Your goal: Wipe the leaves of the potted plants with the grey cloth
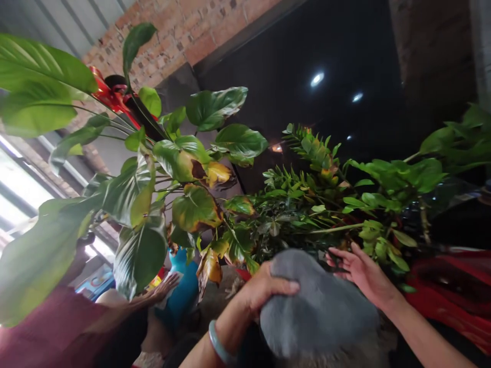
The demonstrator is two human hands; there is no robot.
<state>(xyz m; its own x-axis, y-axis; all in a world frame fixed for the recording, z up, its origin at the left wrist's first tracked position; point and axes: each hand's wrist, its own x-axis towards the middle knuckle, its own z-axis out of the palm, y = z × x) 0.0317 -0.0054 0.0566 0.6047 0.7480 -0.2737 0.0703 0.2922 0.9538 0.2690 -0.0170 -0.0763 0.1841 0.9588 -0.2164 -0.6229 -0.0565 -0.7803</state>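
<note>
By the left hand (264, 289), thumb on top, a grey object (314, 312) is grasped at its upper left edge. The right hand (360, 271) is held just beside it, fingers loosely spread. A pale bangle (219, 341) is worn above. The object is held before leafy plants (299, 199); farther left, a co-worker's hand (166, 287) is seen at a blue object (184, 286).

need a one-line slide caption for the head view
Left grip on a grey object, right grip open beside green plants, with a brick wall behind.
</note>
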